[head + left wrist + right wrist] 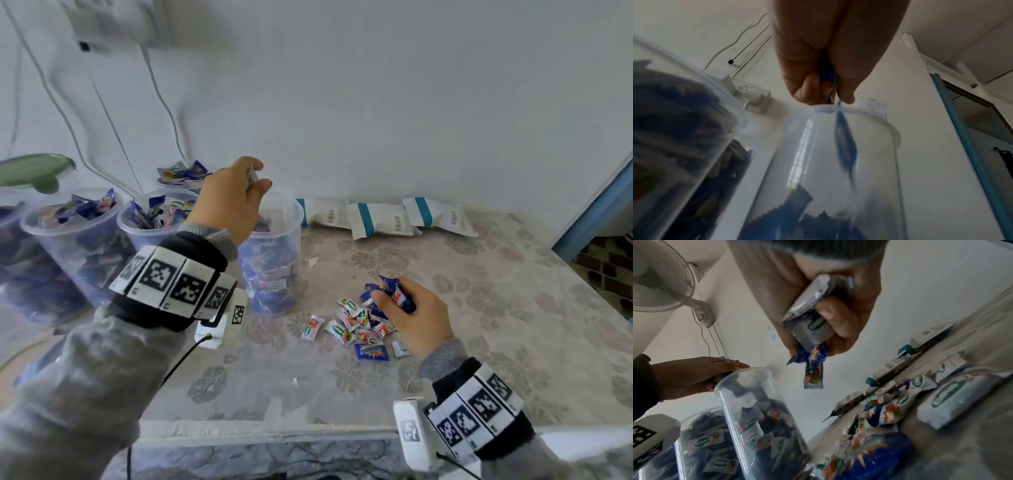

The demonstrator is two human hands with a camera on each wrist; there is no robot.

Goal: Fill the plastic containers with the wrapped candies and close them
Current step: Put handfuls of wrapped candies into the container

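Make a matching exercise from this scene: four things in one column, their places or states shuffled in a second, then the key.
Things
1. left hand
2. right hand
3. loose candies
4. white packets

Places or states
A. lying along the wall at the table's far edge
B. scattered on the table
C. gripping a bunch of candies just above the table
D. over the open container, pinching a candy

Pairs: 1-D, 2-C, 3-B, 4-A

The blue candy (845,146) inside the open container (838,178) is motion-blurred; wrapper print is illegible.
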